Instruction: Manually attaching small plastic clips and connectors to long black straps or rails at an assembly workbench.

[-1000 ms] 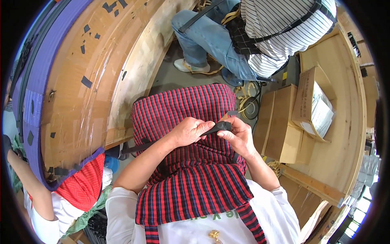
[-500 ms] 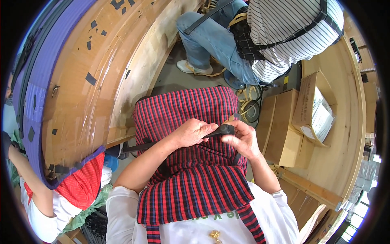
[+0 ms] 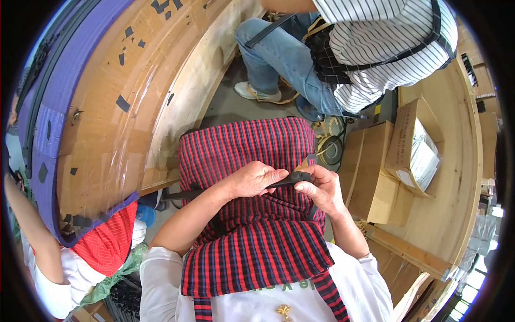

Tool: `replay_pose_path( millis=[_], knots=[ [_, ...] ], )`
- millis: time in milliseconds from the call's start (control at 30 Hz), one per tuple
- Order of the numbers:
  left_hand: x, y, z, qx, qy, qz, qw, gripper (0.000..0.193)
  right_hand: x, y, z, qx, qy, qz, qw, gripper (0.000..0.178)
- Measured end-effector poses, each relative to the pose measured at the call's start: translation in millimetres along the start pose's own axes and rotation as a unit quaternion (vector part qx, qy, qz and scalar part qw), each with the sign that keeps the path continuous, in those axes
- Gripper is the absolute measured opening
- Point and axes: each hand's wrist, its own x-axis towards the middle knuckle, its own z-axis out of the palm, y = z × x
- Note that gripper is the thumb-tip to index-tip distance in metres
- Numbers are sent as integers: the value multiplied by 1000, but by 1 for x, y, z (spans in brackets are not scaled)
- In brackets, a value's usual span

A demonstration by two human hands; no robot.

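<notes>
Fingers of the left hand (image 3: 249, 180) are closed around a black strap (image 3: 283, 182), the thumb lying along its top. Just beside them, the right hand (image 3: 326, 190) pinches the strap's thick end between thumb and curled fingers. The strap is held between the hands, over the middle of the lap; a dark band also shows left of the left forearm, but whether it is the same piece is hidden by that arm.

Beneath both hands spreads a red and black striped apron (image 3: 241, 142), its upper part folded near the chest of a white shirt (image 3: 370, 284) with a gold ornament (image 3: 282, 309).

To the left stands a desk (image 3: 120, 145) covered in cardboard, with scraps of black tape and a purple edging (image 3: 51, 129). Near its lower corner is a person's bare arm (image 3: 35, 231), beside red cloth (image 3: 107, 239).

Ahead sits a co-worker in a striped shirt (image 3: 367, 45) and jeans (image 3: 276, 61), one pale shoe (image 3: 257, 93) on the grey floor (image 3: 222, 110).

On the right, an open box (image 3: 399, 137) holding white packets (image 3: 424, 158) leans slightly near a closed-sided carton (image 3: 367, 172), both beside a wooden board (image 3: 456, 123). Yellow bands and a dark cable coil (image 3: 331, 147) lie near the carton.
</notes>
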Motion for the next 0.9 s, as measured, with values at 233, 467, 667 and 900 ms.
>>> replay_pose_path(
  millis=[233,467,667,900],
  knots=[
    [-7,9,-7,7,-67,-43,997,60,-7,8,-4,-55,-16,-79,995,24],
    [-12,9,-5,3,-45,-25,999,65,-2,-5,2,-128,-9,-144,981,24],
    [-12,12,-6,11,-59,-36,998,62,-9,2,-3,-123,-17,-66,990,19],
    [-11,-3,12,194,103,59,974,49,-6,-5,-14,160,-86,65,981,37]
  ],
)
